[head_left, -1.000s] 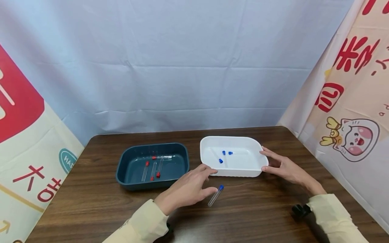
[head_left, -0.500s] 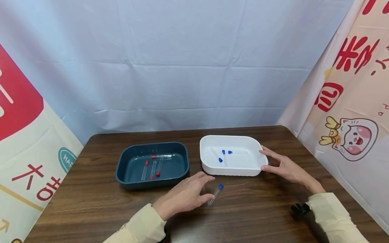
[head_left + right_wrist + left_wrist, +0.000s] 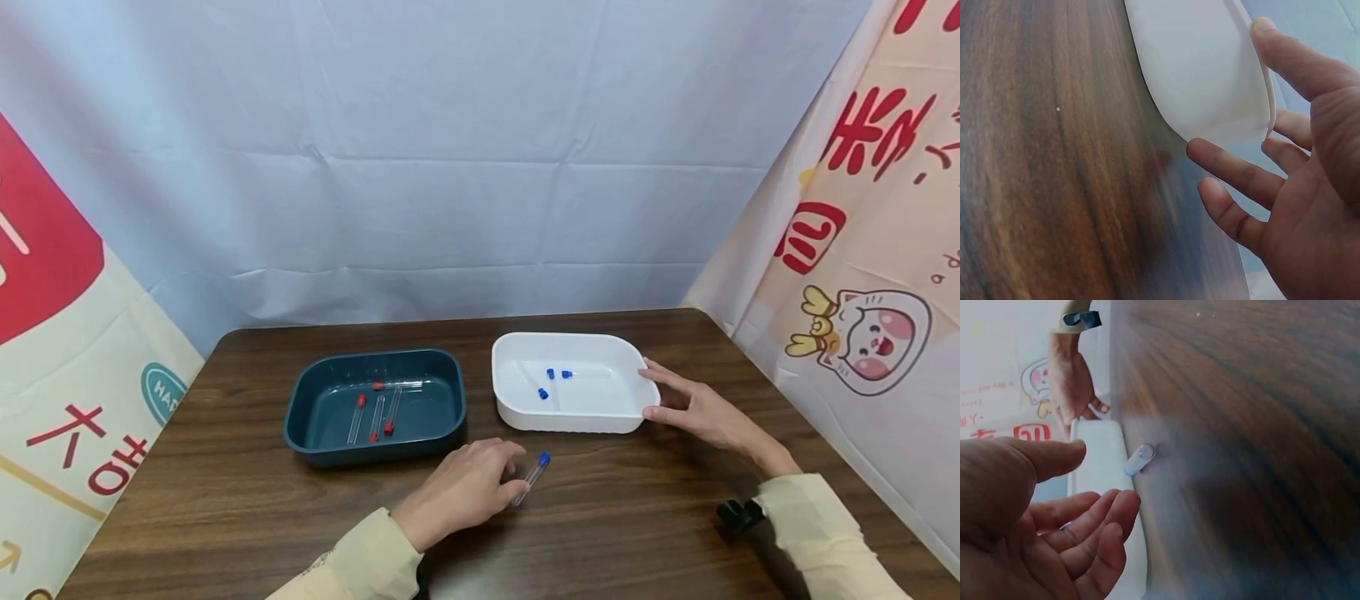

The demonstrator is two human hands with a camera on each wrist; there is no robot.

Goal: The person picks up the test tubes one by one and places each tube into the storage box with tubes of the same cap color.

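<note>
Left hand [image 3: 459, 492] rests on the table [image 3: 637, 517], fingers loosely curved and apart, fingertips just beside a blue-capped tube [image 3: 531, 479] lying in front of the white tray [image 3: 576, 421]; nothing gripped. Right hand [image 3: 701, 410], fingers straight, touches the tray's right rim. Banner writing on both sides: too cropped to read.

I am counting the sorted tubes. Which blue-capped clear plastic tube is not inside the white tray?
The blue-capped clear tube lying on the wooden table, beside the left hand; the other blue-capped ones lie in the white plastic tray.
</note>
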